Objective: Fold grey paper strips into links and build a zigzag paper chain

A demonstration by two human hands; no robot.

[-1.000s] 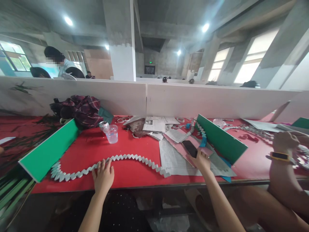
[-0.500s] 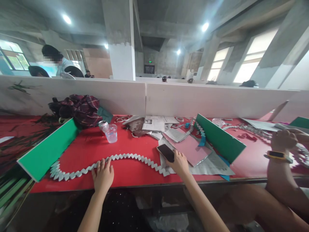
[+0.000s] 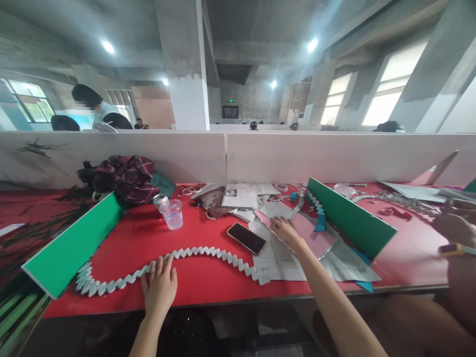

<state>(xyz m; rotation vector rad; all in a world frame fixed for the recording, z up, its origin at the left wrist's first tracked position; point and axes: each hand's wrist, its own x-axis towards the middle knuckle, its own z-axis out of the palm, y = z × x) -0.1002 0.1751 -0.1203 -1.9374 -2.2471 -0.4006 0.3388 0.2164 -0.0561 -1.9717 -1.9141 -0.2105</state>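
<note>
A folded paper chain (image 3: 208,252), whitish and zigzag, snakes across the red table. My left hand (image 3: 160,282) lies over its middle, palm down with fingers spread. To the right, my right hand (image 3: 284,229) rests with stretched fingers at the left edge of a pink sheet (image 3: 310,232); its fingertips partly blend with the papers there. Between the hands lies a smartphone (image 3: 246,238) with a dark screen, touched by neither. Newspaper (image 3: 280,260) is spread under the pink sheet, close to the chain's right end.
Green dividers stand left (image 3: 74,243) and right (image 3: 349,218). A clear plastic cup (image 3: 173,215) and a can (image 3: 160,200) stand behind the chain, near a plaid cloth bundle (image 3: 130,176). Papers (image 3: 240,195) lie at the back. A co-worker's hand (image 3: 455,223) is at right.
The phone has shifted left and slightly toward me, and my right hand has come off it. That hand has moved forward and right onto the pink sheet. My left hand stays on the chain.
</note>
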